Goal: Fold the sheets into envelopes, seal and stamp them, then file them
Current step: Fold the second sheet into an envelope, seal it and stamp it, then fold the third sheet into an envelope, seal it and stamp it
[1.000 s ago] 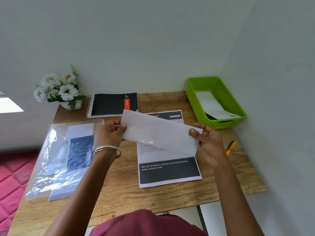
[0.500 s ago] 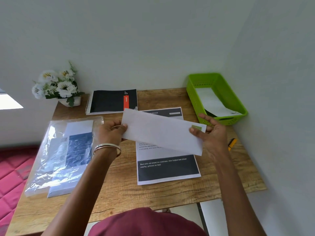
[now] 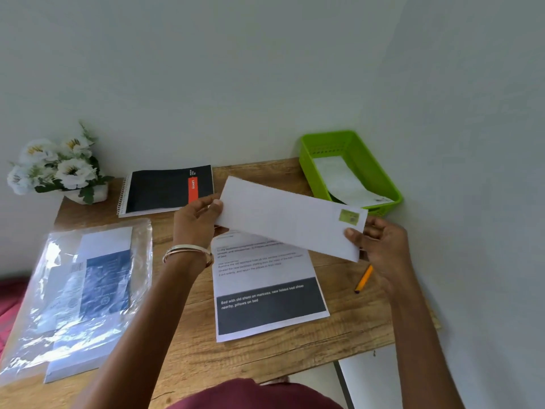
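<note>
While both hands hold it above the wooden table (image 3: 265,361), a long white envelope (image 3: 283,215) hangs in the air, slanting down from far left to near right. Its left end is pinched by the left hand (image 3: 196,221), thumb on the front face, with metal bangles (image 3: 188,251) round the wrist. At the right end, the right hand (image 3: 380,242) grips the lower corner with its thumb on the front and its fingers behind. A greenish stamp (image 3: 349,217) sits in the envelope's upper right corner; its printing is too small to read.

Under the envelope, flat on the table, lies a printed sheet (image 3: 265,290). Its dark lower band reads in white "Bed with old sheet on mattress, new folded bed sheet nearby, pillows on bed"; the smaller lines above are blurred. Just beyond the envelope's right end stands a green plastic basket (image 3: 368,160) against the wall, with another white envelope (image 3: 342,181) lying inside. An orange pen (image 3: 364,278) lies near the right wrist. At the back sits a black spiral notebook (image 3: 165,188) with a red label whose writing I cannot read, beside a pot of white flowers (image 3: 59,169). On the left is a clear plastic pack of paper (image 3: 79,293) with a blue printed panel.
</note>
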The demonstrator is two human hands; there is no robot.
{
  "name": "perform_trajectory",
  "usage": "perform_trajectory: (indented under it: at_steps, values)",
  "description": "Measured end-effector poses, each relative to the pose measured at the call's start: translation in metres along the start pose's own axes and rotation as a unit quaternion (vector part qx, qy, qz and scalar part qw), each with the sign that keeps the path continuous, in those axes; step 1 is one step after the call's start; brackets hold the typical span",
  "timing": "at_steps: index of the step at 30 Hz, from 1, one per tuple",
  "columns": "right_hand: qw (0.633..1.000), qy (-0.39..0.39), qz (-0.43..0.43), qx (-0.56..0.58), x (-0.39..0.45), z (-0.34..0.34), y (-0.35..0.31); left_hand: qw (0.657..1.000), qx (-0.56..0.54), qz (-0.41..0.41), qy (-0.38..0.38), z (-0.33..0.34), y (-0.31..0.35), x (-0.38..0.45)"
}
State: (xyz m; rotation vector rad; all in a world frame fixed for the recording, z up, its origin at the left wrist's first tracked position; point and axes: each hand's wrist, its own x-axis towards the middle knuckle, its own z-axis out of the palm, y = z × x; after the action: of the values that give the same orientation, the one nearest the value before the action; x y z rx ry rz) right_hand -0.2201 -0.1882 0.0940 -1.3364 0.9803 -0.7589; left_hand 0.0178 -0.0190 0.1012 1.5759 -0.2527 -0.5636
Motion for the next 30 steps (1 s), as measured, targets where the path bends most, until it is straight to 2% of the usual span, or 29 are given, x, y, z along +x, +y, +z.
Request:
perform_trajectory:
  at_steps: [7, 10, 12, 15, 20, 24, 30]
  values:
    - [0.978, 0.19, -0.033, 0.083, 0.036, -0.031, -0.012, 0.997, 0.026, 0.019, -0.07, 0.049, 0.009, 0.005]
    - [0.966, 0.238, -0.032, 0.091, 0.064, -0.037, -0.014, 0.995, 0.042, 0.018, -0.085, 0.072, 0.005, 0.006]
    - [0.966, 0.245, -0.034, 0.074, 0.081, -0.035, -0.014, 0.993, 0.056, 0.02, -0.1, 0.085, 0.002, 0.008]
    - [0.964, 0.261, -0.043, -0.019, 0.098, -0.027, -0.013, 0.991, 0.064, 0.021, -0.115, 0.101, -0.002, 0.008]
    - [0.951, 0.212, -0.07, -0.212, 0.104, -0.016, -0.016, 0.987, 0.085, 0.032, -0.136, 0.114, -0.009, 0.009]
    - [0.914, 0.179, -0.088, -0.354, 0.109, -0.019, -0.015, 0.985, 0.115, 0.028, -0.122, 0.112, -0.017, 0.014]
    - [0.858, 0.15, -0.023, -0.491, 0.108, -0.024, -0.014, 0.985, 0.126, 0.031, -0.111, 0.109, -0.018, 0.012]
